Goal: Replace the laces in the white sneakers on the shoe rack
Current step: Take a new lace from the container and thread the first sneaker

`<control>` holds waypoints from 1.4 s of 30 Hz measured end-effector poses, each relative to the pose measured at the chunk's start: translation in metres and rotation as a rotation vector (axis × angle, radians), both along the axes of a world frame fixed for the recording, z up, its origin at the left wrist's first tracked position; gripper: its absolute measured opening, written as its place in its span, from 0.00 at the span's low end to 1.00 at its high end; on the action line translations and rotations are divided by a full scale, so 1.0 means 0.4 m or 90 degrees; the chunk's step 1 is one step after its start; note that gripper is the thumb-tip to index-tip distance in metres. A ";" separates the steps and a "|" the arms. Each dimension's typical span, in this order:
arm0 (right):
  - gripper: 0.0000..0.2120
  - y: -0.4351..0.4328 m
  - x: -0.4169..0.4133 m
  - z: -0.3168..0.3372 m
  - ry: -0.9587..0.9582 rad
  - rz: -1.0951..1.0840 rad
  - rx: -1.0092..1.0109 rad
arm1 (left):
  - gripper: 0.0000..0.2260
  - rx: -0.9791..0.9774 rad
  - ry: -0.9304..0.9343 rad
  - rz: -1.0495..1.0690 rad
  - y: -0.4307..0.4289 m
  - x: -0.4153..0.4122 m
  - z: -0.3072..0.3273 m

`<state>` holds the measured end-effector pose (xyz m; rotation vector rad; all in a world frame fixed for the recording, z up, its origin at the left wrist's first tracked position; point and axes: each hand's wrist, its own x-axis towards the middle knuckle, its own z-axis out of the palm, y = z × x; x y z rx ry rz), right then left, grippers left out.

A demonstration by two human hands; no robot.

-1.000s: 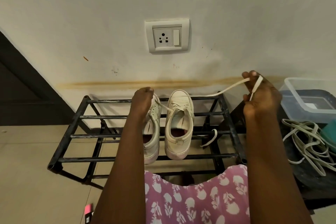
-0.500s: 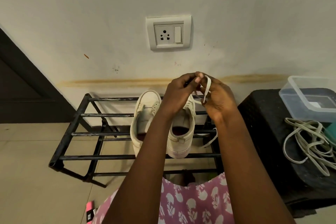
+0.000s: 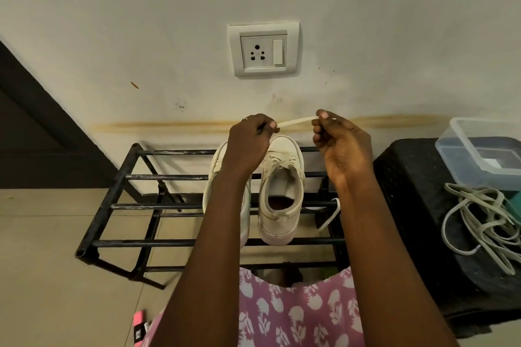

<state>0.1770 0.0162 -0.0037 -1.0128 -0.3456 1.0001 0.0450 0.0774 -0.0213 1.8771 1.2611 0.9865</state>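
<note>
Pair of white sneakers (image 3: 277, 222) side by side on black shoe rack (image 3: 158, 242), toes toward wall; left one half hidden behind arm. Clear plastic box (image 3: 462, 149) on black stool (image 3: 408, 205), contents unclear; tangle of loose laces (image 3: 479, 222) beside box. Left hand (image 3: 249, 141) and right hand (image 3: 341, 144) each pinch one end of lace (image 3: 294, 122), taut between fingertips above sneakers.

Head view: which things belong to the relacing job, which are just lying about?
Job: sneakers, lace pinched between left hand and right hand, rack, probably the loose laces on the stool.
Lying about: wall socket, plastic box, pink item.
</note>
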 end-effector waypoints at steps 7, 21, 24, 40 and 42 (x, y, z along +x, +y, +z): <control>0.06 0.001 -0.024 -0.011 -0.327 0.050 -0.062 | 0.15 -0.074 -0.084 -0.121 -0.032 0.030 0.022; 0.10 -0.001 0.005 -0.074 -0.740 0.350 -0.407 | 0.07 -0.150 0.225 -0.123 -0.010 0.015 -0.028; 0.07 -0.004 0.010 -0.078 -0.686 0.322 -0.407 | 0.08 -0.145 0.256 -0.120 -0.016 0.023 -0.030; 0.07 -0.022 0.035 -0.084 -0.235 0.283 -0.349 | 0.08 -0.084 0.205 -0.108 -0.038 0.050 -0.067; 0.06 -0.022 0.037 -0.086 -0.234 0.283 -0.347 | 0.09 -0.067 0.218 -0.097 -0.041 0.053 -0.077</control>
